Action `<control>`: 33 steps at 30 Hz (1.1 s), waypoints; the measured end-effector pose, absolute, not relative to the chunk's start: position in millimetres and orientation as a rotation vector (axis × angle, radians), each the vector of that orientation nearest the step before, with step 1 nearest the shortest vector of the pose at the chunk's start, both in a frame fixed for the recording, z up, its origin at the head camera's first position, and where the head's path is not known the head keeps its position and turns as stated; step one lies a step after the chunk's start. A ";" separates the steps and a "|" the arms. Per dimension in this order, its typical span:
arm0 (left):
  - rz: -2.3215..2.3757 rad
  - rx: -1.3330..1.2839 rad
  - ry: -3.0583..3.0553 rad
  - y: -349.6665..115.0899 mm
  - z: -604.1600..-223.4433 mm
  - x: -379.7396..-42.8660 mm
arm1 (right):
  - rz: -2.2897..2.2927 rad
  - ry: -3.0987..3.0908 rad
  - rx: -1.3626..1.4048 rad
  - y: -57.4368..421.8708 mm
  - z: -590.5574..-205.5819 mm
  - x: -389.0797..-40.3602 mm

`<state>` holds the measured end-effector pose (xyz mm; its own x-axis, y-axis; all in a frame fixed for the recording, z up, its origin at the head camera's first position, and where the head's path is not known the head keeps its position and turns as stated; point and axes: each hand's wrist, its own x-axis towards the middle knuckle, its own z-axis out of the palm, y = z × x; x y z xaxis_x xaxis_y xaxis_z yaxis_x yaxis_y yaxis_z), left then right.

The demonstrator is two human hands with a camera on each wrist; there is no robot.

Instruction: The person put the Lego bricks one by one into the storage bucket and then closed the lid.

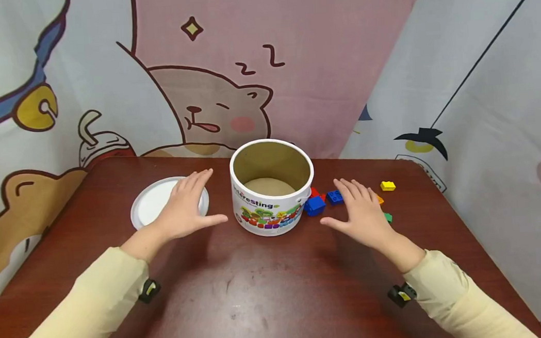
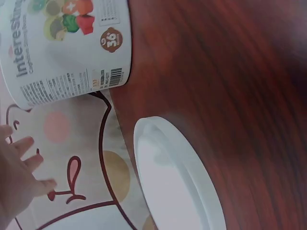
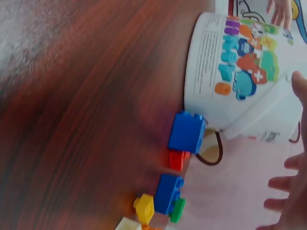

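Observation:
A white bucket (image 1: 272, 189) with a printed label stands upright and uncovered on the table, its inner floor showing and nothing visible in it. My left hand (image 1: 184, 208), fingers extended and thumb spread, hovers left of the bucket, over a round white lid (image 1: 153, 202); it holds nothing. To the bucket's right my right hand (image 1: 359, 210) is held in the air, fingers spread, also holding nothing. Beyond it lie toy building bricks, among them a blue brick (image 3: 186, 132) beside the bucket, a red brick (image 3: 176, 160) and a second blue brick (image 3: 167, 192).
A yellow brick (image 1: 388, 186) lies apart near the table's right side, and a green brick (image 1: 388, 217) is partly hidden behind my right hand. The brown table (image 1: 259, 293) ends at a printed cloth backdrop (image 1: 320, 73).

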<state>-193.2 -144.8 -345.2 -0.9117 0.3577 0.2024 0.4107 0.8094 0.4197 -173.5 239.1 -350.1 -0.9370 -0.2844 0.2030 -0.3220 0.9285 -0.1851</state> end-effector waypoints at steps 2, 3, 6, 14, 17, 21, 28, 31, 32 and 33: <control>-0.861 -0.574 -2.836 -143.1 -342.6 -198.9 | 0.415 -2.891 0.453 244.8 -346.5 -173.4; -0.946 -0.554 -2.813 -142.2 -341.4 -201.9 | 0.470 -2.881 0.445 248.0 -344.5 -173.5; -1.167 -0.495 -2.758 -138.5 -338.6 -210.3 | 0.658 -2.886 0.392 258.9 -340.1 -173.8; -1.533 -0.452 -2.637 -120.3 -329.7 -228.8 | 0.998 -2.830 0.255 302.0 -340.7 -178.9; -1.603 -0.456 -2.599 -113.6 -329.7 -233.7 | 1.027 -2.819 0.187 319.9 -344.4 -180.5; -1.696 -0.454 -2.549 -104.7 -330.6 -239.0 | 1.049 -2.833 0.062 345.0 -354.1 -183.8; -1.876 -0.433 -2.431 -93.4 -337.5 -246.7 | 1.038 -2.912 -0.063 376.6 -379.1 -188.5; -1.931 -0.421 -2.402 -90.9 -341.0 -247.5 | 1.049 -2.954 -0.084 383.6 -389.2 -189.8; -1.938 -0.420 -2.402 -90.3 -342.3 -247.4 | 1.058 -2.968 -0.089 385.4 -392.5 -190.3; -1.942 -0.416 -2.406 -89.7 -343.5 -247.2 | 1.065 -2.983 -0.096 386.9 -395.3 -190.9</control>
<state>-247.2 -89.7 -343.5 -0.9642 0.1920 0.1832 0.2195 0.1896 0.9570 -190.9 386.9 -395.3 -0.9978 0.0479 -0.0461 0.0663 0.7722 -0.6319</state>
